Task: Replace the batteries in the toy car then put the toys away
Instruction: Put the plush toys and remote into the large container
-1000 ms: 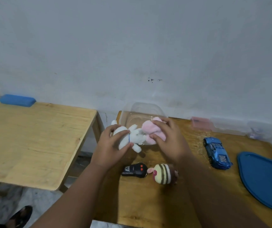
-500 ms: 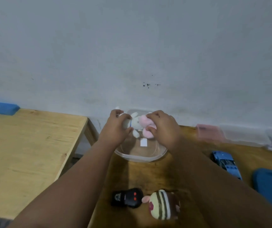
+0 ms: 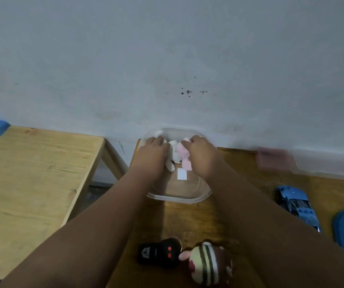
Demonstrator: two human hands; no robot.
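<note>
White toy [image 3: 172,157] and pink toy [image 3: 184,161] lie side by side inside the clear tub [image 3: 179,199] at the tabletop's [image 3: 239,183] far edge. The left hand [image 3: 153,151] grips the white toy with curled fingers, and the right hand [image 3: 201,154] grips the pink toy. Both toys' long sides point toward the person.

Both arms stretch forward, left hand [image 3: 152,151] and right hand [image 3: 202,152] curled, gripping.

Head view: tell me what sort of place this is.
Probably a plain room at home, a play corner: two wooden tables against a painted wall, a blue toy car, and a clear tub where the left hand holds a white plush, the right hand a pink plush.
</note>
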